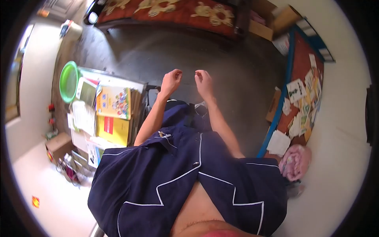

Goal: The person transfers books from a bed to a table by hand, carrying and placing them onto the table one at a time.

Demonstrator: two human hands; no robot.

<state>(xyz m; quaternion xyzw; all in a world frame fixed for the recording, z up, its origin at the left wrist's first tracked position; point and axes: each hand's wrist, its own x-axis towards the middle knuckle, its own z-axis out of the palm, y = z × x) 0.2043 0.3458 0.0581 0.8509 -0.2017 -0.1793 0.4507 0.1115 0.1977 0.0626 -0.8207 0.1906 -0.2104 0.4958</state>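
On the left, a green round plastic basin (62,83) leans near the far left corner of a white surface (135,84). This surface carries a light orange book with small coloured figures (112,103) at the far side, and a yellow book with a red rectangle (119,135) lies nearer. White loose papers (83,117) lie to the left of these two books.

To the right of the surface, the left hand (171,81) is raised in the air with the fingers half curled; no thing can be seen in its hold. The light orange book is among the things nearest to it, well apart from the fingers. Far away, a long seat with a red cover and cream flowers (189,19) stands on the dark grey floor (244,65).

The right hand (203,82) is raised just beside the left one, not touching it, its fingers also half bent and holding nothing visible. At the right, a red-brown surface with a blue edge (301,49) carries many scattered papers (304,100), and a pink rolled cloth (295,162) is at its near end.
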